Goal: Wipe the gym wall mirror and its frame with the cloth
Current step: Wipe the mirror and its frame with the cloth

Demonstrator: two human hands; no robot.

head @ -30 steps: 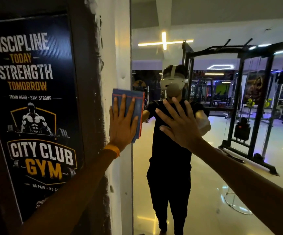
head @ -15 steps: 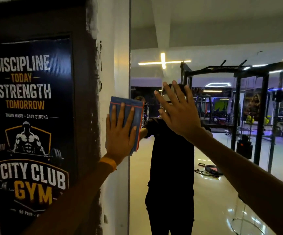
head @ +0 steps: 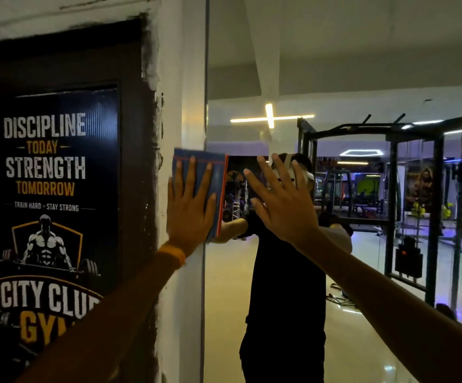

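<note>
Fingers, left: the fingers (head: 192, 175) are straight and a little spread, laid flat over the cloth (head: 218, 183) and pressing it to the wall; nothing is pinched.
Fingers, right: the fingers (head: 267, 172) are straight and fanned wide, holding nothing.
Left hand: the left hand (head: 189, 214) shows its back to me, thumb towards the glass, with an orange wristband (head: 171, 254) at the wrist.
Right hand: the right hand (head: 285, 208) is raised in front of the mirror, apart from the cloth; whether the palm touches the glass I cannot tell.
Cloth: blue, folded into a rectangle, with an orange stitched line near the top and an orange right edge. It lies across the mirror's left edge, partly on the white wall strip (head: 180, 78) and partly on the glass.
Mirror: the mirror (head: 279, 64) fills the wall to the right, its thin left frame edge (head: 205, 78) running straight up and down.
Reflection: a person in black, a black rack (head: 434, 189) and a cross-shaped ceiling light (head: 270, 117).
Beside it: a dark gym poster (head: 50, 189) hangs left of the white strip.
</note>
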